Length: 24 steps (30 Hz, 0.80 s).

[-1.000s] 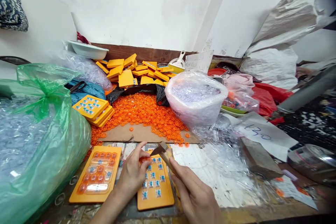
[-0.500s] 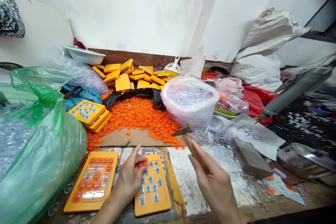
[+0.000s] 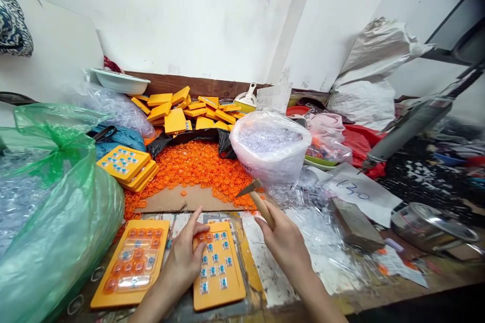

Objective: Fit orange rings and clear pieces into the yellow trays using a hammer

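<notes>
My right hand (image 3: 285, 234) is closed around the wooden handle of a small hammer (image 3: 259, 204), its pointed dark head raised above the table, apart from the boards. My left hand (image 3: 185, 252) rests at the upper left edge of a yellow keypad board (image 3: 223, 295); its index finger is stretched out and its thumb lies apart, beside orange rings at the top of the board. Rows of blue switches show on the rest of this board. A second yellow board (image 3: 102, 290) lies to the left, with orange rings and clear caps over its switches.
Orange rings (image 3: 189, 166) are heaped behind the boards. Stacked yellow boards (image 3: 125, 161) and a pile of yellow boards (image 3: 175, 121) lie beyond. A green bag (image 3: 79, 222) stands left, a white bag (image 3: 265, 151) of clear pieces behind right. A block (image 3: 356, 224) and metal pot (image 3: 432, 227) sit right.
My right hand has lifted the hammer off the board's top edge to the right, then brought it slightly back left. My left hand's fingers have spread a little. The view has shifted.
</notes>
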{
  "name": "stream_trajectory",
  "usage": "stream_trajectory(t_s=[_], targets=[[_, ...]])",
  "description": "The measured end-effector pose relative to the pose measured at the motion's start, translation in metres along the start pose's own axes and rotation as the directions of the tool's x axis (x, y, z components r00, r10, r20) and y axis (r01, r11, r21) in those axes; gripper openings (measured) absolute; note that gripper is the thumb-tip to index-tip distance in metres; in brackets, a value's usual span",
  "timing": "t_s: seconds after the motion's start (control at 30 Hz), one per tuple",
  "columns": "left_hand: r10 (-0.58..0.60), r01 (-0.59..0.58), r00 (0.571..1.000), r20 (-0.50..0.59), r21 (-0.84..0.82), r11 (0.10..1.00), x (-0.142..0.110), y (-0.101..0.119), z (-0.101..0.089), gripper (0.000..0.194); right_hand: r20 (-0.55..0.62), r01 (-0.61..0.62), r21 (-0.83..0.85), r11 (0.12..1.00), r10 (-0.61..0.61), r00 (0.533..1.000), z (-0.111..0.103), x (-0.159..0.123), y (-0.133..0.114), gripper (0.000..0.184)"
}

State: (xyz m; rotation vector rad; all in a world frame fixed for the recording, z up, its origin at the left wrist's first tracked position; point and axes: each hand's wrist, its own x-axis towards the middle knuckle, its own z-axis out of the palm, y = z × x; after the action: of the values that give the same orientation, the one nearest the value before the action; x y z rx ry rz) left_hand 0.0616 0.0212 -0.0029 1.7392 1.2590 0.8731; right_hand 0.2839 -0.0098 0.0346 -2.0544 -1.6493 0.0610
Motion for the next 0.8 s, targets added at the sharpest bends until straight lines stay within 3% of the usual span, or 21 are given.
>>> stream_trajectory(t_s=[0.13,0.27,0.43,0.57,0.7,0.8], targets=[[0.048,-0.047,0.999,-0.02,0.047,0.998,-0.003,-0.003,0.0,0.06,0.106,-0.024,-0.061,0.998,0.03,0.994,0.014,0.027,0.001,0.032],[0.173,-0.149,0.98,-0.103,0.202,0.968,-0.009,-0.008,-0.002,0.046,0.16,-0.077,-0.087,0.993,0.09,0.983,0.025,0.033,-0.002,0.028],[0.371,-0.291,0.907,-0.2,0.341,0.894,-0.017,0.003,-0.001,0.031,0.166,-0.101,0.004,0.995,0.098,0.981,0.023,0.029,0.009,0.045],[0.512,-0.413,0.832,-0.215,0.376,0.83,-0.021,0.02,0.009,0.028,0.172,-0.206,0.123,0.971,0.183,0.968,0.021,0.027,0.022,0.047],[0.567,-0.49,0.799,-0.198,0.333,0.806,-0.022,0.028,0.025,0.027,0.233,-0.284,0.398,0.872,0.203,0.951,0.015,0.024,0.012,0.044],[0.581,-0.522,0.775,-0.249,0.267,0.81,-0.02,0.03,0.035,0.028,0.37,-0.366,0.627,0.687,0.15,0.917,0.007,0.012,-0.012,0.05]])
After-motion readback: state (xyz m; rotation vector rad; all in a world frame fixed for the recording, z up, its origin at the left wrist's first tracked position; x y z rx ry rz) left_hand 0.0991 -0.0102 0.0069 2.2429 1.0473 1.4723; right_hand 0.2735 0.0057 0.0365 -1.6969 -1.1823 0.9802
